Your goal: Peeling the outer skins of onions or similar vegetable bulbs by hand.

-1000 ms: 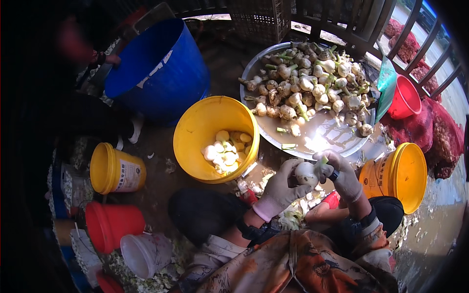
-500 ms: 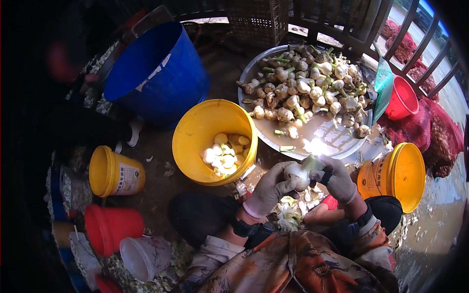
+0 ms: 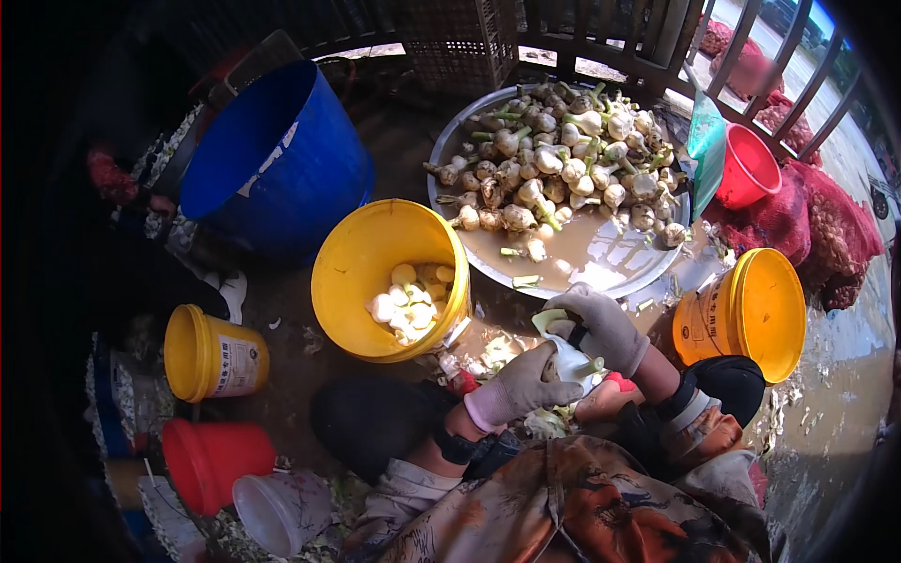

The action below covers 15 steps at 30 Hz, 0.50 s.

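My left hand (image 3: 516, 387), in a pale glove, is closed around a white garlic bulb (image 3: 570, 358) just in front of my lap. The bulb's cut stem points down toward the lower right. My right hand (image 3: 605, 330), also gloved and with a dark band on a finger, is closed on a pale flap of garlic skin (image 3: 547, 322) at the bulb's far side. Beyond my hands lies a wide metal basin (image 3: 601, 272) heaped with unpeeled garlic bulbs (image 3: 563, 159). Left of it, a yellow bucket (image 3: 352, 253) contains peeled garlic (image 3: 408, 305).
A tall blue barrel (image 3: 282, 178) stands far left. Smaller yellow (image 3: 216, 355), red (image 3: 216, 460) and white (image 3: 282, 511) buckets line the left. At right are another yellow bucket (image 3: 741, 314), a red basin (image 3: 751, 169) and red mesh sacks (image 3: 831, 225). Discarded skins litter the floor.
The bulb has turned from stem up to stem down. My right hand has shifted to its far side and a flap of skin now stands away. The whole view has shifted slightly.
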Motion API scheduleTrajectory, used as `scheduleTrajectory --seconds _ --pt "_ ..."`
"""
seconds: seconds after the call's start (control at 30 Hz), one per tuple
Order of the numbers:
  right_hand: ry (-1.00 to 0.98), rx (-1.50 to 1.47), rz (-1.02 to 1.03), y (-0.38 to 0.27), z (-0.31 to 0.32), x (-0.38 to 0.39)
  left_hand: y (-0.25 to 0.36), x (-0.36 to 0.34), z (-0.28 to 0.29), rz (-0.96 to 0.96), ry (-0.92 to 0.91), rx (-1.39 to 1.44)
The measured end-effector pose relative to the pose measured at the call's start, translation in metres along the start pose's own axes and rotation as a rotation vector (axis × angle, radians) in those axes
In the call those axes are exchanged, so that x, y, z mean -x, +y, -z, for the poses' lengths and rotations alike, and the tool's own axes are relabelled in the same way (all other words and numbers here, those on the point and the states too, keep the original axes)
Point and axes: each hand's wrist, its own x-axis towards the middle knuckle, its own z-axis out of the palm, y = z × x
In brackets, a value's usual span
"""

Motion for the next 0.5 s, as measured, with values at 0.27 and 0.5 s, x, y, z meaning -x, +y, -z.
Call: scheduleTrajectory --seconds 0.27,0.5 --pt "-0.041 -0.137 0.175 -0.040 0.015 0.015 -0.011 -0.005 0.015 -0.195 0.356 0.096" --pt "0.010 -0.600 -0.205 -0.011 0.031 0.008 -0.041 -0.009 0.018 0.494 0.335 -1.095"
